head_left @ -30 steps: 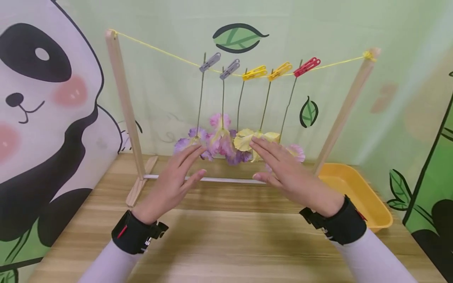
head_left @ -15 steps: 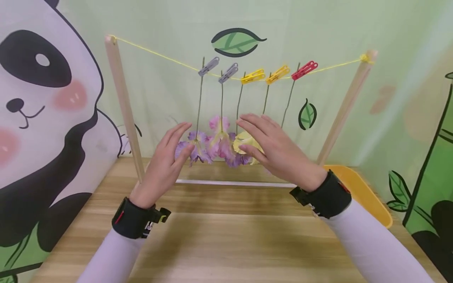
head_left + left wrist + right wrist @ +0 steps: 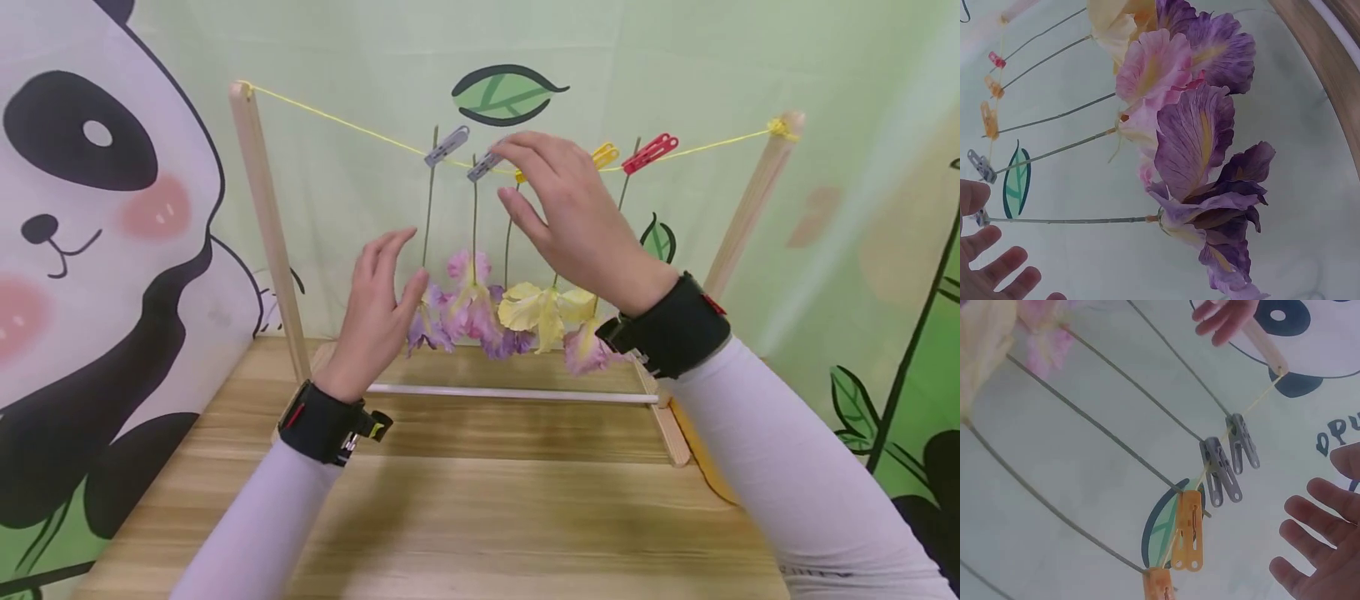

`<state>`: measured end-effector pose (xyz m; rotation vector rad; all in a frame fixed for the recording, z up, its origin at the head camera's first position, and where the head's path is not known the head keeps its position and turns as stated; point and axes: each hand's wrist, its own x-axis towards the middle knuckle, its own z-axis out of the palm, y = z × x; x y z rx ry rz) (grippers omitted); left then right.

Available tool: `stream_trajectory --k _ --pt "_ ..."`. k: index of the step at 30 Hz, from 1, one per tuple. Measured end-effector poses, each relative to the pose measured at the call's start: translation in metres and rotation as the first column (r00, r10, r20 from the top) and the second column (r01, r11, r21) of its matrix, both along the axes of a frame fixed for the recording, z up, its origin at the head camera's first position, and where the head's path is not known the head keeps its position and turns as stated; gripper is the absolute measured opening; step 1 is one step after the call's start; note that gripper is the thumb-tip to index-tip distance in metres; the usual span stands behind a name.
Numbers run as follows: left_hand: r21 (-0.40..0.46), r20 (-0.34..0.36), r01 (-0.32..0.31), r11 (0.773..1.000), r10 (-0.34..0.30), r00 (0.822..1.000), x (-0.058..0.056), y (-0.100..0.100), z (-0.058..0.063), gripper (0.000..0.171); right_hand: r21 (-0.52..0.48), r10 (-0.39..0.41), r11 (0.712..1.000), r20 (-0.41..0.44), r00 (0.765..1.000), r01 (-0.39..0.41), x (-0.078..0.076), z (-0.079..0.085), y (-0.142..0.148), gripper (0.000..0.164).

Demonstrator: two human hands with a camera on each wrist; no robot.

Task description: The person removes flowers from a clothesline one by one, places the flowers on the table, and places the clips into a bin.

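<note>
Artificial irises hang upside down by their stems from a yellow string point(image 3: 330, 119), each held by a clothespin. The head view shows two grey clothespins point(image 3: 447, 146), yellow ones point(image 3: 604, 156) partly hidden, and a red one point(image 3: 650, 153). My right hand point(image 3: 566, 208) is raised before the string, fingers spread and holding nothing. Its fingertips overlap the second grey clothespin point(image 3: 1220, 472), but the right wrist view shows a gap between them. Lower left, my left hand point(image 3: 375, 304), loosely open and bare, is nearest the purple iris point(image 3: 1200, 156) and its stem.
Two wooden posts point(image 3: 266, 225) carry the string, joined low down by a white rod point(image 3: 517, 393) above the wooden table point(image 3: 525, 517). A yellow tray point(image 3: 701, 454) stands at the right, mostly behind my right sleeve. A printed panda cloth point(image 3: 90, 250) hangs behind.
My right hand has risen from in front of the yellow iris to the clothespins. The left hand has risen slightly beside the purple iris. The flowers and clothespins keep their order on the string.
</note>
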<state>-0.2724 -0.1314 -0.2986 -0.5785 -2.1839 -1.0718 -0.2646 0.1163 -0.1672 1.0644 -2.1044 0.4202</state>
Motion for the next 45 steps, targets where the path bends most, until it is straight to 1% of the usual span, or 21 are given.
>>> stream_trajectory --k 3,7,11,15,17,24,29,34,37,40,45 --pt "0.01 0.011 -0.015 1.0 0.015 1.0 -0.006 0.004 0.003 0.054 0.012 -0.037 0.999 0.034 0.999 0.036 -0.007 0.014 -0.007 0.042" --pt "0.028 0.011 -0.021 0.999 0.021 1.0 -0.015 0.007 0.005 0.056 0.049 -0.085 0.995 0.076 0.993 0.082 -0.016 0.025 -0.017 0.045" --pt "0.034 -0.004 -0.028 0.999 0.028 1.0 -0.023 0.007 0.001 0.06 0.078 -0.127 0.99 0.11 0.986 0.119 -0.027 0.029 -0.029 0.047" --pt "-0.008 -0.02 -0.06 0.998 0.06 0.998 -0.024 0.006 -0.005 0.063 0.096 -0.153 0.986 0.146 0.977 0.14 -0.036 0.027 -0.04 0.047" --pt "-0.026 -0.026 -0.068 0.997 0.067 0.997 -0.025 0.006 -0.006 0.064 0.107 -0.162 0.983 0.153 0.975 0.147 -0.039 0.026 -0.044 0.047" --pt "-0.009 -0.032 -0.054 0.998 0.054 0.998 -0.03 0.012 -0.001 0.066 0.144 -0.198 0.974 0.163 0.966 0.175 -0.044 0.029 -0.049 0.046" --pt "0.011 -0.042 -0.05 0.999 0.051 0.998 -0.033 0.014 0.002 0.061 0.171 -0.225 0.966 0.184 0.957 0.194 -0.048 0.032 -0.051 0.047" --pt "0.009 -0.039 -0.073 0.997 0.074 0.997 -0.036 0.017 0.005 0.056 0.188 -0.237 0.962 0.208 0.949 0.199 -0.051 0.035 -0.054 0.045" --pt "0.005 -0.039 -0.085 0.996 0.086 0.996 -0.039 0.019 0.005 0.055 0.202 -0.252 0.956 0.2 0.947 0.212 -0.052 0.036 -0.056 0.043" --pt "0.008 -0.058 -0.094 0.996 0.094 0.994 -0.039 0.022 0.004 0.053 0.214 -0.277 0.948 0.182 0.943 0.237 -0.051 0.038 -0.056 0.04" --pt "0.007 -0.121 -0.11 0.994 0.11 0.987 -0.038 0.024 0.005 0.047 0.239 -0.315 0.932 0.157 0.936 0.274 -0.049 0.042 -0.056 0.036"
